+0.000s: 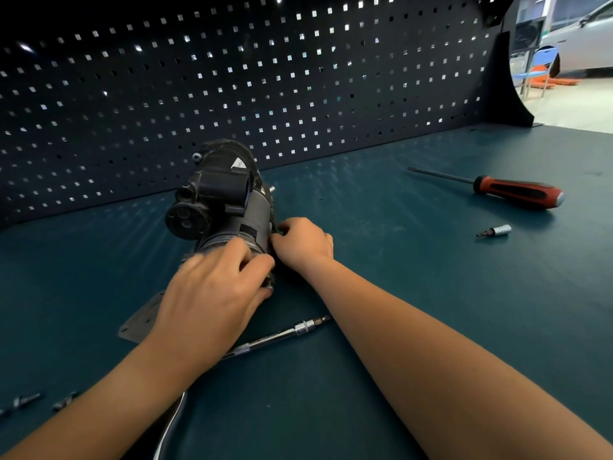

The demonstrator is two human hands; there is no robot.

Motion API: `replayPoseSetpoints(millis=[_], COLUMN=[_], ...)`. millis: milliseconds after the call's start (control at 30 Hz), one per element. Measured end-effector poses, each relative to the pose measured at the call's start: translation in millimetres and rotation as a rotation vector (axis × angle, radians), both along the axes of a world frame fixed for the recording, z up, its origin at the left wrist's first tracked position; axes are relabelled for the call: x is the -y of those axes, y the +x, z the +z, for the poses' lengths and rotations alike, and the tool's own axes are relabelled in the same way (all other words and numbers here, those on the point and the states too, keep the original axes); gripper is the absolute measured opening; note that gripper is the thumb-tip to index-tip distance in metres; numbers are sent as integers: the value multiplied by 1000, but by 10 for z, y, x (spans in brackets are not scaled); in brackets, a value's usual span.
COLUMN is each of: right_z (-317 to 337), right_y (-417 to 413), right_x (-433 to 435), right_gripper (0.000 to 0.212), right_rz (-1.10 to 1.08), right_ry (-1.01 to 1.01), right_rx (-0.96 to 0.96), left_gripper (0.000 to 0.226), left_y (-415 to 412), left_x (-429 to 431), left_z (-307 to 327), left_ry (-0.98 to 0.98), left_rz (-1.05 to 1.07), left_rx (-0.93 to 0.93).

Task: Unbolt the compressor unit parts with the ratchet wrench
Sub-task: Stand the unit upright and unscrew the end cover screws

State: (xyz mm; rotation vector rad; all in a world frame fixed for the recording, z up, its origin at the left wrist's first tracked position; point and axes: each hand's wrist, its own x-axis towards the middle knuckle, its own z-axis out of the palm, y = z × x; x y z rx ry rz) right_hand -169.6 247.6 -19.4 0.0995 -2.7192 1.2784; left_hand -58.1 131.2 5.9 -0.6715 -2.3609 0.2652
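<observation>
A black and grey compressor unit [219, 197] lies on the teal bench top, its capped end toward the pegboard. My left hand [212, 290] lies over its near end, fingers curled on the housing. My right hand [303, 242] is at the unit's right side, fingers curled and pinching something small against it; what it pinches is hidden. The ratchet wrench [282, 336], with a bit in its tip, lies on the bench just below my hands, held by neither.
A red and black screwdriver [517, 190] and a loose bit socket [496, 231] lie to the right. A flat grey plate [139, 322] sits under my left wrist. Loose bolts [26, 400] lie at the lower left. A dark pegboard [265, 78] backs the bench.
</observation>
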Motion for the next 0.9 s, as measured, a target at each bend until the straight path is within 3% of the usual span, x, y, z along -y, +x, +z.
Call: replayPoseSetpoints(millis=[200,533,667,700,767,833,900], right_z=[15,18,18,19,26,73,170], right_y=[37,62,62,57,59,77,118], right_x=[-7,-53,-73,-79,-91,-105,-111], right_gripper=[27,31,38,40,41,39,37], right_rz=[55,-12,-21,-26,-63,-156,-236], right_ry=[39,-166,-232,-265,-328,-303,-259], right_rx=[12,35,32,34,25,-32,-134], left_gripper=[26,29,22,25,58,94,108], left_y=[-30,-25,145,210,440,729,969], left_x=[11,50,84,145,335,506,535], left_z=[-4,46,223,258,275,213,125], left_ry=[-17,25,199,280,320,159,81], left_rz=[-12,-55,-16,50,228,455,594], left_rx=[-5,104,276,329,398,511,684])
